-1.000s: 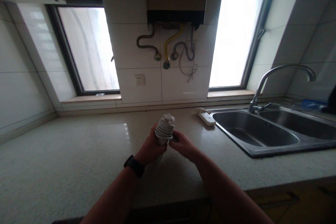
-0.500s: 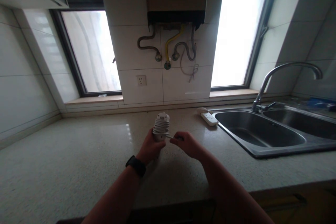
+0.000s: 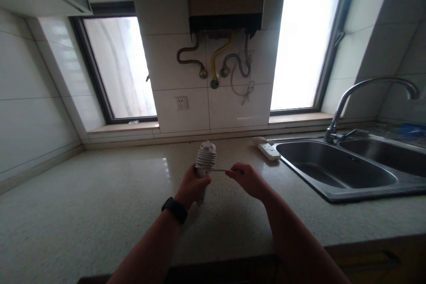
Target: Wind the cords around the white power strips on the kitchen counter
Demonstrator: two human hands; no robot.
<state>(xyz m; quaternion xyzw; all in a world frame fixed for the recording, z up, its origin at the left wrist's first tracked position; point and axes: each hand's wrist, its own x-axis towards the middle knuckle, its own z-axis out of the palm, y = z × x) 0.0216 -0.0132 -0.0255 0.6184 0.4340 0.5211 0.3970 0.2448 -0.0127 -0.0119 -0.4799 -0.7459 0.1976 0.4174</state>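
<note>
Wrapped around a white power strip [image 3: 207, 147] is my left hand [image 3: 192, 186], with the strip's far end sticking up above my fingers. A white cord [image 3: 206, 159] lies in several turns about the strip. From the lowest turn a straight length runs to my right hand [image 3: 245, 177], whose fingers are closed on it. The cord beyond that grip is mostly hidden by my fingers. Both hands are above the speckled countertop [image 3: 133, 204].
Another white power strip [image 3: 269, 151] with a bundled cord lies against a steel double sink [image 3: 328, 196]. A tall curved faucet [image 3: 339, 106] rises behind the sink. On the wall are a socket [image 3: 181, 103] and a water heater [image 3: 226, 4] with hoses.
My right hand has moved rightward, away from the strip, and a longer straight length of cord now shows between my hands. My left hand keeps its hold. The view has shifted slightly.
</note>
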